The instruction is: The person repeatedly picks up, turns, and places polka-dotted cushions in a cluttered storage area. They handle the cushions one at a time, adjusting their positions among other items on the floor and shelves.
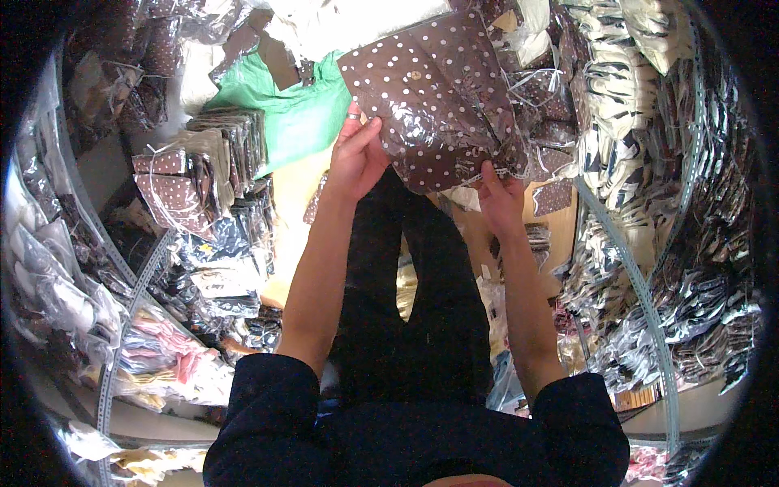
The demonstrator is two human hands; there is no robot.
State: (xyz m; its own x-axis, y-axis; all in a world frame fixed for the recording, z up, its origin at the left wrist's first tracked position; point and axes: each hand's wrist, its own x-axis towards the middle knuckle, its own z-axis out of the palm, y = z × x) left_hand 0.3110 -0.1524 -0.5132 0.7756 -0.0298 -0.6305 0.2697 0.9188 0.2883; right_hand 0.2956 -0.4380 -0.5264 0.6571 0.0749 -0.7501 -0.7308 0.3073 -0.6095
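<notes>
A brown fabric item with white polka dots (438, 103), folded flat in a clear plastic bag, is held up in front of me, slightly tilted. My left hand (360, 152) grips its lower left edge, thumb on the front, with a ring on one finger. At the lower right corner my right hand (500, 198) pinches the bag, the thumb over its front; a thin white trim or cord shows along that edge. Behind the bag, to the left, lies a green plastic sheet or bag (298, 109).
Tied bundles of dotted packets (182, 182) are stacked at the left, with other bagged textiles below. Perforated metal shelf posts (639, 286) stand at both sides. Cream and dark packets (614, 97) fill the right shelves. Another tied dotted bundle (541, 91) lies behind the held bag.
</notes>
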